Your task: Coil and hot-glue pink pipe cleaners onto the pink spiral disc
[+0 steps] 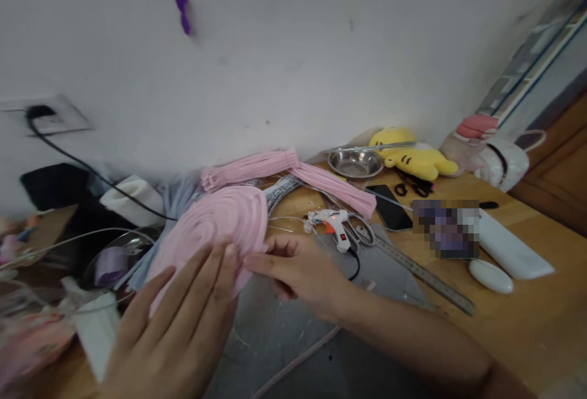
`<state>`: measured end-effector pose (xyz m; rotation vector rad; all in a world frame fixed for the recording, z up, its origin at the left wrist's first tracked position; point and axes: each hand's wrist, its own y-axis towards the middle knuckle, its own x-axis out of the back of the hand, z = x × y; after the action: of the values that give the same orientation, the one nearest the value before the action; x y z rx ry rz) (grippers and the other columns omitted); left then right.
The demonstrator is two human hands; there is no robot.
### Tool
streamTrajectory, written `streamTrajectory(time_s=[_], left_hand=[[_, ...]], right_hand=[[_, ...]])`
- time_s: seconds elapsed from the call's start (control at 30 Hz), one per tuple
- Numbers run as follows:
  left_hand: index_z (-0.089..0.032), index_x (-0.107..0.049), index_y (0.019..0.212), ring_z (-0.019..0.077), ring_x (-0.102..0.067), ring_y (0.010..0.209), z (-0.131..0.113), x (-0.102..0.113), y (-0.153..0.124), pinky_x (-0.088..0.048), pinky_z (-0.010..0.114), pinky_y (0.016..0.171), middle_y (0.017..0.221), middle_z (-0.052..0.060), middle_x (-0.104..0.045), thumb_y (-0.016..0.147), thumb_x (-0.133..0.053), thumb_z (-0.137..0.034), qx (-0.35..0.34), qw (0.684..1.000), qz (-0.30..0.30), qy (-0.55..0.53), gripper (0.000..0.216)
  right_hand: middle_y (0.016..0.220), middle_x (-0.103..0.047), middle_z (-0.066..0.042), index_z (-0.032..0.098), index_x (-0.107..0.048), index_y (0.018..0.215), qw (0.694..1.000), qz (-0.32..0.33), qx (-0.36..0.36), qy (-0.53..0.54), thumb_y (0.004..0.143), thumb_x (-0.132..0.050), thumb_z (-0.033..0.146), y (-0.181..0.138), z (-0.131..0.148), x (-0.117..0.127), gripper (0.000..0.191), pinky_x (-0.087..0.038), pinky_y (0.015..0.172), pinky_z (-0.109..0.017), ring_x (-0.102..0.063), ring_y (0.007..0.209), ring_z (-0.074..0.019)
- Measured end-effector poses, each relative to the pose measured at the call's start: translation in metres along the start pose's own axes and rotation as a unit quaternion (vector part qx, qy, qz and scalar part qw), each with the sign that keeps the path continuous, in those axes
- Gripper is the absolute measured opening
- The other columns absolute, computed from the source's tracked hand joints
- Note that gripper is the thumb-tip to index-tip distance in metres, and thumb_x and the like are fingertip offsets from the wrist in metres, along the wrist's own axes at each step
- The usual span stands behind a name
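Note:
A pink spiral disc of coiled pipe cleaner (208, 219) is tilted up in front of me. The fingers of my left hand (183, 319) lie stretched across its lower face, holding it; the thumb is hidden. At the disc's right edge, my right hand (298, 270) pinches the rim between thumb and index finger. What end of the strip may be in that pinch is too small to make out. To the right of the disc a white hot glue gun (338, 228) with an orange trigger rests on a grey mat (275, 338). Scissors (363, 231) lie against the gun.
Bundles of pink pipe cleaners (337, 188) lie behind the disc. A steel bowl (355, 164), yellow plush toy (413, 154), phone (389, 208) and metal ruler (426, 277) are at the right. A black cable (96, 161) crosses the left, above a tissue roll (132, 200) and clutter.

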<state>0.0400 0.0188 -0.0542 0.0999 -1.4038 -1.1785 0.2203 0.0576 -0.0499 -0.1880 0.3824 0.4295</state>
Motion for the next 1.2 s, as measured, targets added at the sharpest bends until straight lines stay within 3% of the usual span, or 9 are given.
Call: streamTrajectory(time_s=[0.07, 0.17, 0.37, 0.63, 0.9, 1.2], left_hand=[[-0.005, -0.049, 0.133, 0.027, -0.057, 0.116, -0.001, 0.005, 0.006, -0.026, 0.04, 0.112, 0.129, 0.016, -0.058, 0.088, -0.056, -0.028, -0.015, 0.999, 0.019, 0.039, 0.051], [-0.006, -0.049, 0.131, 0.0292, -0.057, 0.114, 0.006, 0.015, 0.011, -0.033, 0.044, 0.106, 0.124, 0.017, -0.061, 0.09, -0.048, -0.039, 0.002, 0.999, 0.034, 0.008, 0.053], [-0.014, -0.05, 0.128, 0.0279, -0.052, 0.121, 0.032, 0.041, 0.007, -0.041, 0.045, 0.098, 0.128, 0.014, -0.058, 0.094, -0.036, -0.026, 0.127, 0.987, -0.006, -0.099, 0.038], [-0.02, -0.059, 0.118, 0.0178, -0.057, 0.114, 0.03, 0.068, 0.008, -0.044, 0.032, 0.097, 0.121, 0.005, -0.064, 0.09, -0.05, -0.017, 0.062, 0.982, 0.06, -0.166, 0.029], [-0.017, -0.06, 0.109, 0.0176, -0.063, 0.096, 0.022, 0.059, 0.013, -0.047, 0.032, 0.082, 0.106, 0.005, -0.069, 0.084, -0.061, -0.019, 0.051, 0.994, 0.025, -0.095, 0.025], [-0.02, -0.062, 0.099, 0.0182, -0.063, 0.094, 0.024, 0.046, 0.013, -0.048, 0.033, 0.081, 0.1, 0.004, -0.07, 0.085, -0.065, -0.023, 0.059, 0.979, 0.028, -0.194, 0.015]], right_hand=[[0.043, -0.044, 0.011, 0.018, -0.055, 0.066, 1.0, -0.007, -0.002, -0.013, 0.069, -0.073, 0.05, 0.0, 0.003, 0.002, 0.037, -0.019, 0.035, -0.019, -0.032, 0.034, -0.0027], [0.041, -0.039, 0.012, 0.018, -0.053, 0.065, 0.999, -0.027, 0.011, -0.029, 0.07, -0.073, 0.048, 0.0, 0.009, 0.006, 0.036, -0.014, 0.035, -0.02, -0.026, 0.034, -0.0024], [0.038, -0.031, 0.012, 0.019, -0.05, 0.061, 0.998, -0.025, 0.036, -0.054, 0.076, -0.068, 0.044, -0.01, 0.033, 0.01, 0.035, -0.008, 0.037, -0.022, -0.014, 0.036, -0.0029], [0.035, -0.026, 0.013, 0.02, -0.052, 0.065, 0.996, 0.061, -0.066, 0.023, 0.073, -0.073, 0.044, -0.007, 0.036, 0.023, 0.033, -0.002, 0.034, -0.02, -0.005, 0.034, -0.0019], [0.037, -0.024, 0.014, 0.021, -0.052, 0.067, 0.994, 0.037, -0.098, 0.031, 0.072, -0.074, 0.042, -0.002, 0.029, 0.024, 0.031, -0.004, 0.035, -0.02, -0.004, 0.035, -0.0017], [0.038, -0.024, 0.013, 0.02, -0.056, 0.069, 0.997, 0.055, -0.037, -0.04, 0.075, -0.068, 0.051, 0.0, 0.031, 0.023, 0.033, -0.002, 0.035, -0.021, -0.006, 0.036, -0.0025]])
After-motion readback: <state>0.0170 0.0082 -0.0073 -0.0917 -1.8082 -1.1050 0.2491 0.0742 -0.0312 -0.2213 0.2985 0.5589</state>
